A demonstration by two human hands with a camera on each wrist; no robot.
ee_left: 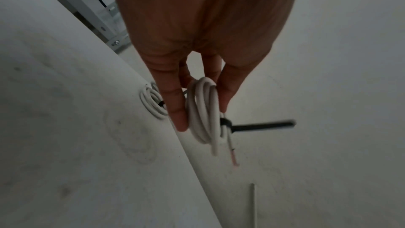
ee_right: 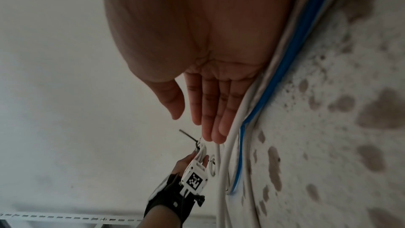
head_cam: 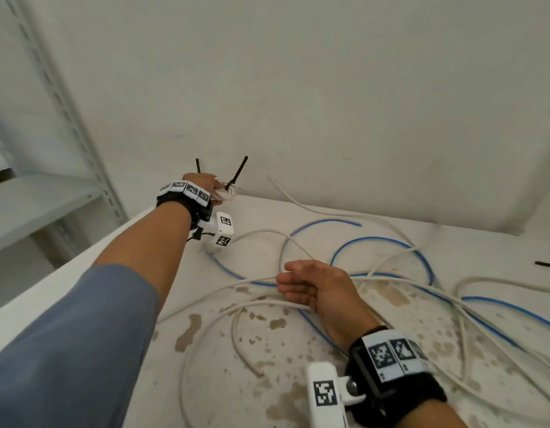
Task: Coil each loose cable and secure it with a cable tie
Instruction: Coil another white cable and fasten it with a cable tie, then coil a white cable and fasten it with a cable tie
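From my head, I see my left hand stretched out to the far corner of the white table, by the wall, holding a small white coil with a black cable tie sticking up from it. My right hand hangs nearer to me over the loose white cables and blue cable sprawled across the stained tabletop, fingers relaxed and holding nothing; another black tie lies at the far right. From my left wrist, my fingers pinch the white coil from both sides, its tie poking out sideways and a bare cable end hanging below; a second tied coil lies on the table just beside my fingers. From my right wrist, my fingers are straight and together, thumb apart, empty, next to the white cables and the blue cable.
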